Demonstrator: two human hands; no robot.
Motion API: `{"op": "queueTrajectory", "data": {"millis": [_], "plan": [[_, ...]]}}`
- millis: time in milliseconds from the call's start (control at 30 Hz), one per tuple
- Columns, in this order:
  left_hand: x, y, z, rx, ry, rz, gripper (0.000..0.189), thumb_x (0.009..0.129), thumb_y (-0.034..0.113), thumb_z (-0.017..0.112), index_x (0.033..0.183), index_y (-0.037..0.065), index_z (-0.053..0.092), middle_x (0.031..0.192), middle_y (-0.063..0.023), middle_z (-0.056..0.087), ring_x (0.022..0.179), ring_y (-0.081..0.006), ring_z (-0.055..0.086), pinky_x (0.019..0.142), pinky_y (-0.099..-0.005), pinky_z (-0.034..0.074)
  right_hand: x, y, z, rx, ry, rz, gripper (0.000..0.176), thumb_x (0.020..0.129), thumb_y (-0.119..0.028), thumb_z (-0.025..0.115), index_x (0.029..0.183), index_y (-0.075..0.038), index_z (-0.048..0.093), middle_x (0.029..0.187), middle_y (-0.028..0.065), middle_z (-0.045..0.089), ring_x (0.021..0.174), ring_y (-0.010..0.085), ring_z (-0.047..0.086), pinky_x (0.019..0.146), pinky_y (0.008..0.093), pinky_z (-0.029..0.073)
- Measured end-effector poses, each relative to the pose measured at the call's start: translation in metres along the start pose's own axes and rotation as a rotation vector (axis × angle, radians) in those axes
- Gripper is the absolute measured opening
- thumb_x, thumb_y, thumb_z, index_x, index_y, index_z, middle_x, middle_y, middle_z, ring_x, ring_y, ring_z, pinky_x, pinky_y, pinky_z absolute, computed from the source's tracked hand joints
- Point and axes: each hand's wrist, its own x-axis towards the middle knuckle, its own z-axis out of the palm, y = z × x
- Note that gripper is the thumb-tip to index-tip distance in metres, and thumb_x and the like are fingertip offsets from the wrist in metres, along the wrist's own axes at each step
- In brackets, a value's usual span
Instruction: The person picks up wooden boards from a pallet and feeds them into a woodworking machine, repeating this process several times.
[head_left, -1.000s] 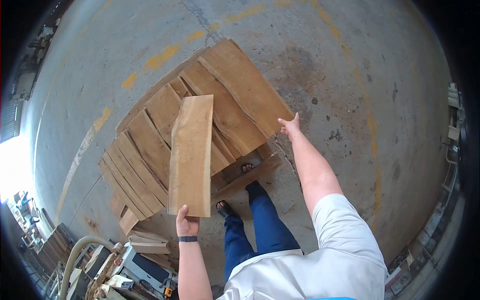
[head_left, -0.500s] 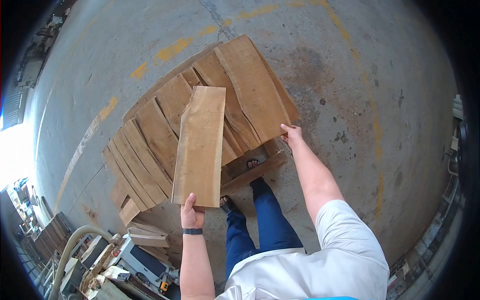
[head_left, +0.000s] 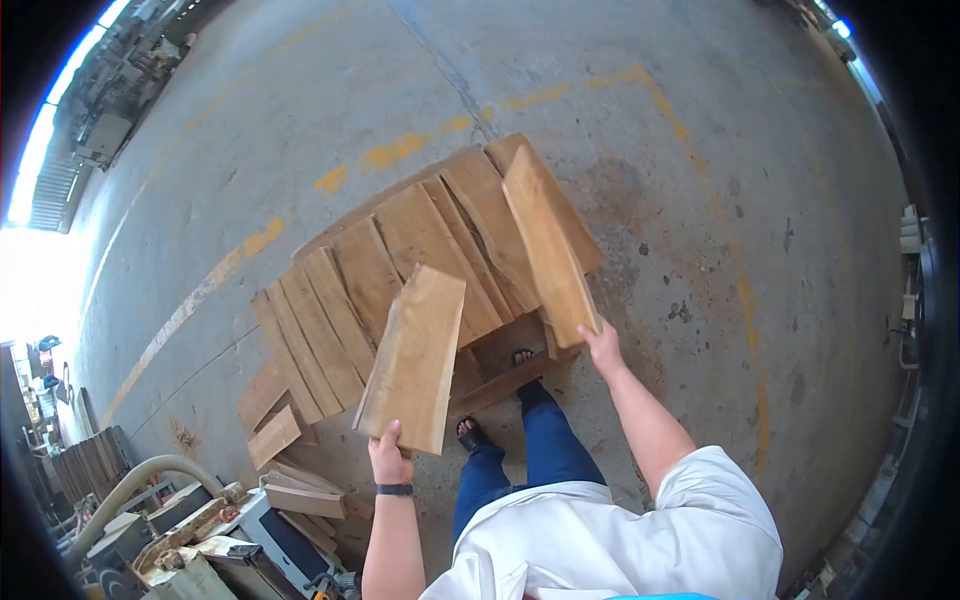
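Observation:
My left hand [head_left: 390,456] grips the near end of a short wooden board [head_left: 418,350], thumb on its upper face, and holds it over the laid-out boards. In my right hand [head_left: 603,350] is the near end of a longer wooden board [head_left: 548,240], tilted on its edge; its far end reaches the top right of the stack. Several brown planks [head_left: 425,235] lie side by side beneath, some with rough natural edges. The fingers under both held boards are mostly hidden.
Small offcuts [head_left: 274,436] lie on the concrete floor at the left of the stack. A machine with a hose [head_left: 160,465] stands at the lower left. My sandalled feet [head_left: 472,432] are close to a low wooden beam [head_left: 500,385]. Worn yellow lines [head_left: 395,152] mark the floor.
My right hand has lifted the right-hand board off the stack and tilted it, drawing it nearer. The left board's far end has dipped away, so it looks shorter. The view has shifted.

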Motion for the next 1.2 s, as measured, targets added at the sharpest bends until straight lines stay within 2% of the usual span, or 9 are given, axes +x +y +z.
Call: {"op": "queueTrajectory", "data": {"millis": [33,133,233,400,533,733,800,933,1200], "plan": [[-0.011,0.003,-0.016,0.000,0.011,0.008,0.048,0.084,0.000,0.062,0.129,-0.001,0.048,0.124,-0.0107,0.058,0.111,-0.0241,0.059,0.095,-0.0364,0.049,-0.019,0.017,0.003,-0.252,0.088,-0.124,0.044,0.085,-0.016,0.067,0.125,0.000,0.055,0.115,0.0199,0.064,0.105,0.0336,0.063,0.089,0.0391,0.049],[-0.042,0.013,-0.066,-0.026,0.079,0.001,0.044,0.084,0.001,0.062,0.126,0.000,0.049,0.118,-0.0101,0.061,0.103,-0.0236,0.063,0.087,-0.0353,0.053,-0.105,-0.005,0.003,-0.421,0.179,-0.201,0.041,0.083,-0.012,0.067,0.121,0.000,0.057,0.106,0.0226,0.066,0.104,0.0323,0.063,0.089,0.0369,0.048],[-0.072,0.027,-0.119,-0.011,0.143,-0.031,0.042,0.083,0.002,0.063,0.123,0.000,0.050,0.110,-0.0088,0.063,0.092,-0.0220,0.066,0.078,-0.0344,0.056,-0.170,0.005,0.009,-0.412,0.182,-0.161,0.041,0.083,-0.009,0.066,0.122,-0.002,0.057,0.105,0.0184,0.067,0.102,0.0291,0.065,0.087,0.0370,0.049],[-0.120,0.029,-0.206,-0.050,0.183,0.019,0.041,0.083,0.004,0.063,0.121,0.001,0.051,0.105,-0.0082,0.064,0.087,-0.0220,0.067,0.070,-0.0356,0.057,-0.237,0.017,0.027,0.092,0.083,-0.023,0.039,0.085,-0.008,0.063,0.123,-0.003,0.056,0.107,0.0101,0.065,0.093,0.0226,0.065,0.080,0.0358,0.051],[-0.166,0.029,-0.259,-0.263,0.236,0.037,0.041,0.083,0.004,0.064,0.122,0.000,0.051,0.106,-0.0087,0.064,0.092,-0.0241,0.067,0.073,-0.0366,0.057,-0.263,-0.013,0.040,0.423,0.057,0.183,0.034,0.087,-0.013,0.061,0.120,-0.004,0.057,0.103,0.0071,0.065,0.088,0.0203,0.064,0.071,0.0341,0.051],[-0.240,-0.005,-0.315,-0.506,0.361,0.090,0.039,0.083,0.002,0.064,0.121,0.001,0.055,0.111,-0.0083,0.065,0.100,-0.0251,0.065,0.083,-0.0384,0.055,-0.237,-0.019,0.053,0.369,-0.002,0.096,0.035,0.086,-0.011,0.060,0.120,-0.003,0.057,0.105,0.0097,0.064,0.092,0.0216,0.063,0.074,0.0385,0.054],[-0.271,-0.018,-0.321,-0.595,0.418,0.143,0.039,0.083,0.001,0.064,0.121,0.001,0.056,0.113,-0.0084,0.065,0.101,-0.0255,0.065,0.085,-0.0390,0.054,-0.229,-0.020,0.060,0.427,-0.004,-0.052,0.036,0.085,-0.006,0.059,0.120,0.000,0.056,0.107,0.0114,0.063,0.095,0.0254,0.063,0.078,0.0426,0.054],[-0.337,-0.039,-0.336,-0.757,0.521,0.298,0.042,0.083,0.002,0.064,0.123,0.003,0.054,0.115,-0.0092,0.064,0.101,-0.0262,0.065,0.085,-0.0403,0.055,-0.218,-0.024,0.061,0.378,0.026,0.005,0.036,0.083,-0.002,0.057,0.119,0.001,0.056,0.106,0.0117,0.064,0.095,0.0264,0.064,0.078,0.0409,0.055],[-0.473,-0.034,-0.389,-0.874,0.789,0.544,0.040,0.085,0.007,0.065,0.123,0.002,0.054,0.111,-0.0104,0.063,0.099,-0.0265,0.065,0.076,-0.0436,0.058,-0.305,-0.044,0.095,0.523,-0.369,-0.041,0.032,0.084,-0.004,0.059,0.116,-0.003,0.058,0.102,0.0073,0.065,0.087,0.0220,0.066,0.072,0.0361,0.058]]}}
